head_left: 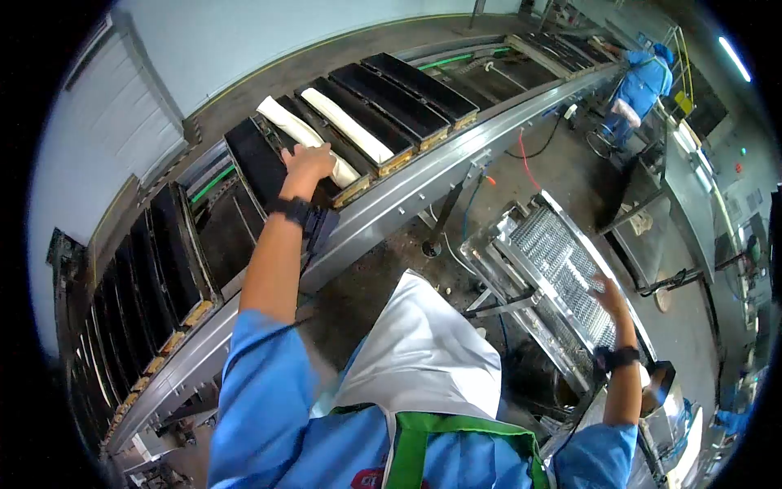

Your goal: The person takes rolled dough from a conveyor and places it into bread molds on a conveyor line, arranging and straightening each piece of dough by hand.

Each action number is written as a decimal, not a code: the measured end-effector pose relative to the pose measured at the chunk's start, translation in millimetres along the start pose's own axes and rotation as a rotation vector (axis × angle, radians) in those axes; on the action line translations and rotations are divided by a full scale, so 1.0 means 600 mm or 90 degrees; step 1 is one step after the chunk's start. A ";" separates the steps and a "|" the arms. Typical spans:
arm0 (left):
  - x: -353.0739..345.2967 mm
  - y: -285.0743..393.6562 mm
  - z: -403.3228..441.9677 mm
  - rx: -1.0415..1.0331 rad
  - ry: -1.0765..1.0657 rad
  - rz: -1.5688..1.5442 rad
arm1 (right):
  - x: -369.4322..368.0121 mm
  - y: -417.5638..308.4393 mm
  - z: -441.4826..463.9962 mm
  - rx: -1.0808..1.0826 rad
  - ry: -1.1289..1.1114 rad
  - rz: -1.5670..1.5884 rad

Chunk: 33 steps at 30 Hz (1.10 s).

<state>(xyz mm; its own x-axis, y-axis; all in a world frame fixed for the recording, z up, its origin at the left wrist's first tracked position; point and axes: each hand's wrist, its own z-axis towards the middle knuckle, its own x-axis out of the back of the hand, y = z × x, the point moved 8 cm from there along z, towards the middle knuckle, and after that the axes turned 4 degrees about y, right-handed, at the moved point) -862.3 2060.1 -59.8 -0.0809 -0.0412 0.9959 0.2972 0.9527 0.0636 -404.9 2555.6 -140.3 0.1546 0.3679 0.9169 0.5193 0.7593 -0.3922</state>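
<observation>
From the wearer, a conveyor (383,204) curves from 9 o'clock round to 1 o'clock, before a wall (285,33). It bears one row of pans (122,318) at 10 o'clock and further pans (391,98) at 12. At 11, two strips (346,126) lie side by side along the pans. A mesh belt (562,269) sits at 1 o'clock; well beyond it is a co-worker (643,81). Machinery towards 3 is hard to make out.

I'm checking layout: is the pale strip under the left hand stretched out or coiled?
Stretched out: the pale strip runs long, nearly straight, showing on both sides of the left hand.
</observation>
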 end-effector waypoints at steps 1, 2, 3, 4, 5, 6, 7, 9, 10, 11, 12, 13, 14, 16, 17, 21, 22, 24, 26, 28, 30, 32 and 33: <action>-0.023 -0.008 0.022 0.043 -0.049 -0.034 | 0.010 0.088 -0.015 -0.025 0.006 -0.049; -0.037 -0.010 0.044 0.046 -0.048 -0.031 | 0.022 0.129 -0.041 -0.087 0.005 -0.119; -0.054 -0.017 0.064 0.063 -0.053 -0.032 | 0.035 0.168 -0.069 -0.149 -0.002 -0.189; -0.060 -0.020 0.074 0.080 -0.056 -0.031 | 0.058 0.185 -0.104 -0.206 0.001 -0.271; -0.020 0.005 0.038 0.082 -0.086 -0.027 | 0.054 0.223 -0.129 -0.208 -0.044 -0.329; -0.010 0.014 0.022 0.088 -0.087 -0.021 | 0.048 0.270 -0.150 -0.206 -0.092 -0.385; -0.003 0.025 0.011 0.067 -0.085 -0.018 | 0.040 0.294 -0.168 -0.230 -0.164 -0.383; -0.004 0.032 -0.008 0.037 -0.002 -0.041 | 0.032 0.382 -0.191 -0.355 -0.138 -0.344; -0.001 0.038 -0.025 0.048 0.071 -0.068 | 0.037 0.337 -0.190 -0.238 -0.149 -0.478; -0.007 0.044 -0.042 0.057 0.159 -0.091 | 0.055 0.324 -0.188 -0.352 -0.116 -0.476; -0.007 0.050 -0.057 0.065 0.247 -0.115 | 0.084 0.253 -0.183 -0.466 -0.081 -0.473; -0.008 0.062 -0.065 0.068 0.246 -0.114 | 0.104 0.203 -0.176 -0.469 -0.020 -0.423; -0.002 0.074 -0.073 0.090 0.264 -0.081 | 0.098 0.233 -0.171 -0.469 -0.021 -0.424; 0.003 0.089 -0.079 0.104 0.281 -0.053 | 0.087 0.304 -0.134 -0.312 0.100 -0.478; 0.004 0.089 -0.079 0.112 0.294 -0.052 | 0.089 0.341 -0.110 -0.238 0.139 -0.453; -0.010 0.093 -0.072 0.090 0.368 -0.028 | 0.255 0.302 -0.038 -0.064 0.389 -0.153; -0.006 0.097 -0.076 0.064 0.426 -0.010 | 0.302 0.227 -0.048 -0.167 0.331 0.016; -0.012 0.100 -0.070 0.080 0.346 -0.067 | 0.381 0.234 -0.034 -0.201 0.407 0.368; -0.023 0.098 -0.064 0.060 0.343 -0.066 | 0.465 0.052 -0.044 -0.105 0.425 0.412; -0.036 0.100 -0.058 0.039 0.355 -0.061 | 0.507 -0.088 -0.035 -0.041 0.476 0.493; -0.048 0.103 -0.053 0.023 0.373 -0.060 | 0.528 -0.203 -0.003 0.026 0.430 0.466; -0.061 0.106 -0.046 0.021 0.378 -0.045 | 0.518 -0.319 0.034 0.163 0.478 0.418; -0.057 0.109 -0.048 0.017 0.358 -0.065 | 0.490 -0.377 0.063 0.194 0.484 0.453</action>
<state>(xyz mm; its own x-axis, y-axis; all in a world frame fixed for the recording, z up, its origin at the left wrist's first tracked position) -812.8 2115.4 -88.0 0.4135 -0.2800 0.8664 0.2898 0.9425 0.1663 -508.6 2512.0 215.3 0.8724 0.4276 0.2367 -0.1098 0.6433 -0.7577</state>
